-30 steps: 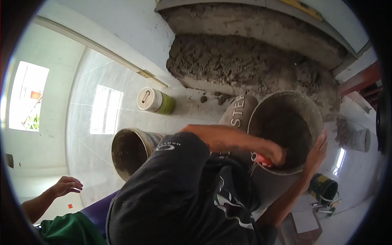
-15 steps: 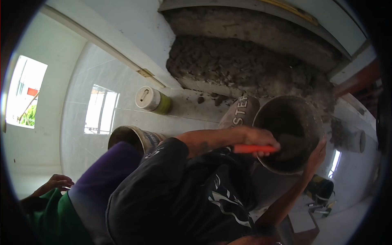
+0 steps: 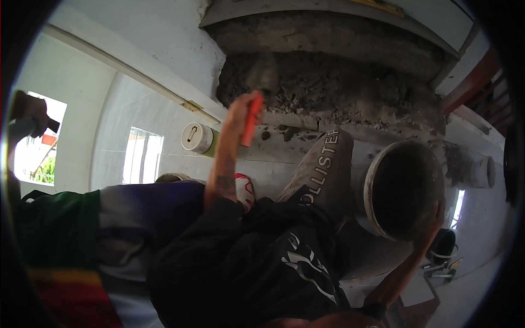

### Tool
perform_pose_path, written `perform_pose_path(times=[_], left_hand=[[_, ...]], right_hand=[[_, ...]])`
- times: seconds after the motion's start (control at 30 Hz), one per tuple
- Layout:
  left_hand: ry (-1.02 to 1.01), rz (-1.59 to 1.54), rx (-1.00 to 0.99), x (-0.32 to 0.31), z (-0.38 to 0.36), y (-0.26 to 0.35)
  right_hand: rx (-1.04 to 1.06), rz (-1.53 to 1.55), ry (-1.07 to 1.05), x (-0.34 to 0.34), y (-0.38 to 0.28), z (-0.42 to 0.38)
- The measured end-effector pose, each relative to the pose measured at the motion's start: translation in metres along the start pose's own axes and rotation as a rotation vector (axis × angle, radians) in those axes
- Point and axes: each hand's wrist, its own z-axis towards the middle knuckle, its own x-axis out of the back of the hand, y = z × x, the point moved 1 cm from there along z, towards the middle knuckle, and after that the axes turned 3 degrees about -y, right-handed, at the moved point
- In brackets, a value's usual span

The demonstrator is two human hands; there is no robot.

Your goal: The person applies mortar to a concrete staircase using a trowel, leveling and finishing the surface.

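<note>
My left hand (image 3: pixel 244 116) grips the orange handle of a trowel (image 3: pixel 251 120). The blurred blade lies over rough, wet-looking mortar (image 3: pixel 322 82) on the step. At the right, my right hand (image 3: pixel 435 220) is closed on the rim of a large bucket (image 3: pixel 371 188), which is tilted with its dark mouth facing right; its contents are too dark to make out. My knee in trousers with lettering (image 3: pixel 322 158) is to the left of the bucket.
A co-worker in purple shorts (image 3: pixel 158 210) stands close at the left, with a raised hand (image 3: pixel 33 115) near the window. A lidded container (image 3: pixel 198 138) stands by the door frame. Small buckets (image 3: pixel 483 172) and tools (image 3: pixel 440 272) lie at the right. Mortar crumbs dot the floor.
My left hand has moved the trowel from the bucket up and left to the mortar. The bucket has tipped toward the right. The co-worker has moved closer and raised a hand.
</note>
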Motion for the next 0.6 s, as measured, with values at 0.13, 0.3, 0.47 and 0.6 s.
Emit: perform_pose_path(times=[0.13,0.3,0.47,0.6], left_hand=[[0.302,0.309,-0.103,0.068,0.014,0.030],[0.492,1.572,-0.566,0.167,0.093,-0.016],[0.724,1.273,-0.559,0.145,0.062,-0.012],[0.707,1.245,-0.415,0.144,0.045,-0.005]], right_hand=[[-0.085,0.041,0.030,0.004,0.030,0.006],[-0.101,0.011,-0.003,0.006,0.033,0.005],[-0.027,0.011,0.000,0.003,0.031,0.007],[-0.082,0.072,0.007,0.007,0.053,0.006]])
